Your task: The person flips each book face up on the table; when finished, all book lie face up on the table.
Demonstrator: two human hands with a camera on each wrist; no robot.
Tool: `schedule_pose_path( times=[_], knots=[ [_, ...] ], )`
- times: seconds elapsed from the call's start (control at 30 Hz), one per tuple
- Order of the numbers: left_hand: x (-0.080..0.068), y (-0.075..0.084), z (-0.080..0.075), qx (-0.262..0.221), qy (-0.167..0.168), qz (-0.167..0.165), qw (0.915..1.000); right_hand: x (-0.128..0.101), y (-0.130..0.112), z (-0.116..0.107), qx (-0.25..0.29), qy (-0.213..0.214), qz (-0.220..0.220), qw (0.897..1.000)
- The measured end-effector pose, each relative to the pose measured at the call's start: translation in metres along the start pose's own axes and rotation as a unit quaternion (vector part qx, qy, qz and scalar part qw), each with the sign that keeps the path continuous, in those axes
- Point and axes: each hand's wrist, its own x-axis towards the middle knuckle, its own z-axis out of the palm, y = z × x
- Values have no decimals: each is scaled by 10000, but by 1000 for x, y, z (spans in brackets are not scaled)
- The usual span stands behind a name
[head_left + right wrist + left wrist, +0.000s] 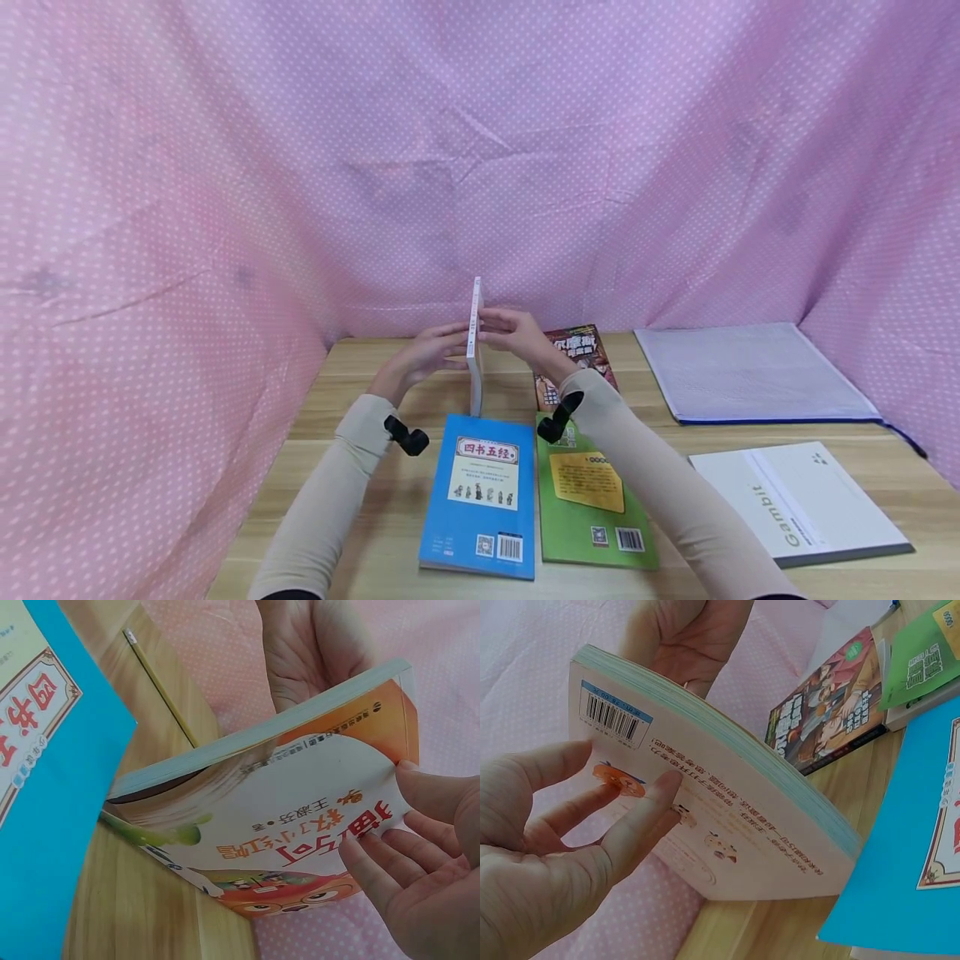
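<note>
"White paperback (pixel 474 325): how far along?"

"Standing it up looks done, I'd judge; releasing it isn't. The left hand (pixel 429 357) and right hand (pixel 517 333) touch opposite covers, fingers spread apart, not wrapped round it."

"Where is it, pointing which way?"

"Toward the tabletop's (pixel 390 517) far edge, just beyond the blue book (pixel 480 500). Spine up, its long axis seems to run from near edge to far, page ends facing near."

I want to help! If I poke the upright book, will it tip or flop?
The upright book would probably tip easily, because it's tall and thin. It might bend slightly rather than flop: its cover looks thin, but many pages back it.
</note>
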Motion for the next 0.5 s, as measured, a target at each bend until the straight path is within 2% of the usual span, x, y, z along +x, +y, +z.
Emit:
schedule_pose_path(
  times=[0.5],
  knots=[
    [-13, -3, -15, 34, -23, 159, 9999, -2, 9, 15, -171, -344, -65, 9992]
  ],
)
